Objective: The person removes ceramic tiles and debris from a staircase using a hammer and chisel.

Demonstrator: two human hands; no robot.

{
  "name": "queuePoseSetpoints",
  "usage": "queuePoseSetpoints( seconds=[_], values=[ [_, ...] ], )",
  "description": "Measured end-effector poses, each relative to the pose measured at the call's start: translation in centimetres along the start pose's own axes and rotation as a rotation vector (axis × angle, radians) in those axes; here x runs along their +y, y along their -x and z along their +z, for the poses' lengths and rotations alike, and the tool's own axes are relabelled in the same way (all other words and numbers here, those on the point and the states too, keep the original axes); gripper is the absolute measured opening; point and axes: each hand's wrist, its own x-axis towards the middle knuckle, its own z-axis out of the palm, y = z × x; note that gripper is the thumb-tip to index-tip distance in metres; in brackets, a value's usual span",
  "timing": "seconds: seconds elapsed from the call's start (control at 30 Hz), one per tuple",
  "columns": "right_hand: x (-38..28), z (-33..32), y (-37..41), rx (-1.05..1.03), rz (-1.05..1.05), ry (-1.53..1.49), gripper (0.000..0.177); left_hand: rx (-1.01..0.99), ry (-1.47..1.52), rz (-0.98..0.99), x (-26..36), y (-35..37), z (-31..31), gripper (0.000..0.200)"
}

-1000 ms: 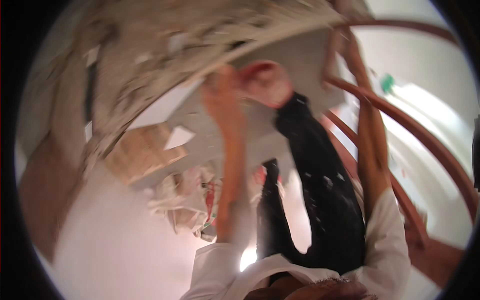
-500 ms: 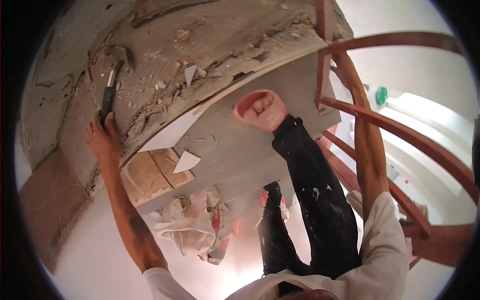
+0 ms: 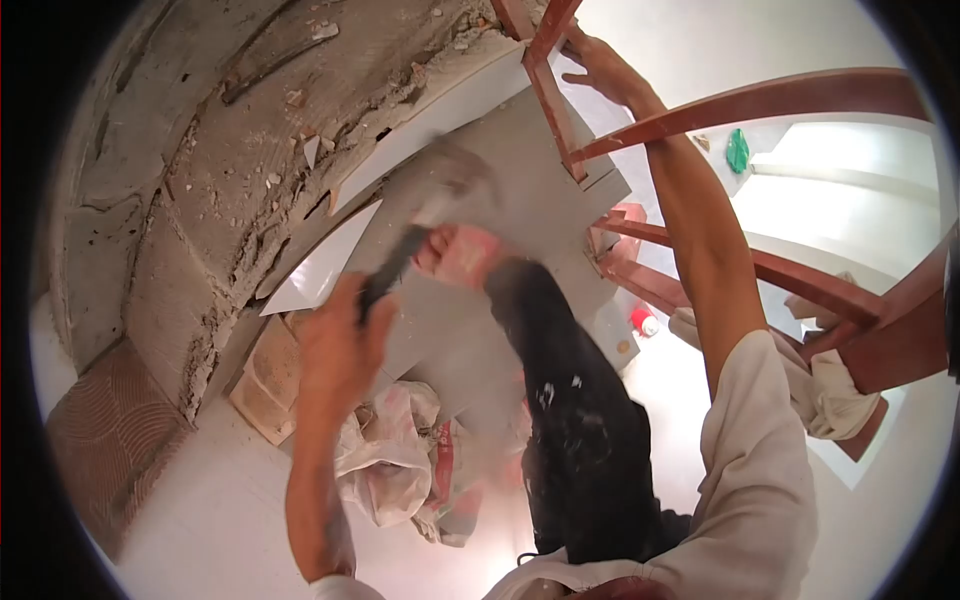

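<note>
Far left we have a brown tile (image 3: 115,430) with combed ridges, low against the rough wall; next to it a ledge (image 3: 250,170) of broken mortar, littered with chips and shards; a tan slab (image 3: 270,385) sits below its edge, with a crumpled white sack (image 3: 395,460) just beside.

Our left hand (image 3: 345,345) has its fingers wrapped round the hammer (image 3: 398,260); grip is black and thick, neck shows as a paler smear, head is blurred into a curved grey-brown streak; the hammer tilts up and to the right, seen against the grey surface (image 3: 530,225); its grip overlaps the edge of our pink shoe (image 3: 468,258) in view, bare toes showing; height above the shoe we can't judge.

Black trousers (image 3: 580,400), flecked white, run down from the shoe; right of that, the red frame (image 3: 740,108) crosses in curved and straight bars; our right hand (image 3: 610,75) is up at its top corner, thumb spread off the fingers; fingertips run in behind the bar, so we can't tell whether they grip; a green object (image 3: 737,151) lies further right.
</note>
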Motion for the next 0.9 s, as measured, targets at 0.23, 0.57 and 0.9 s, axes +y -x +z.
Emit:
queuePoseSetpoints(
  seconds=[0.23, 0.57, 0.9],
  values=[
    [2.7, -0.1, -1.3, 0.175, -0.103, -0.084, 0.090, -0.365, -0.142, 0.278, 4.7, -5.0, 11.1, 0.028],
    [1.4, -0.2, -1.1, 0.198, -0.039, -0.031, 0.087, -0.366, 0.003, 0.227, 3.3, -13.4, 8.5, 0.031],
    [2.4, 0.2, -1.1, 0.231, -0.092, -0.022, 0.080, -0.298, -0.078, 0.255, 3.9, -12.5, 10.0, 0.030]
  ],
)
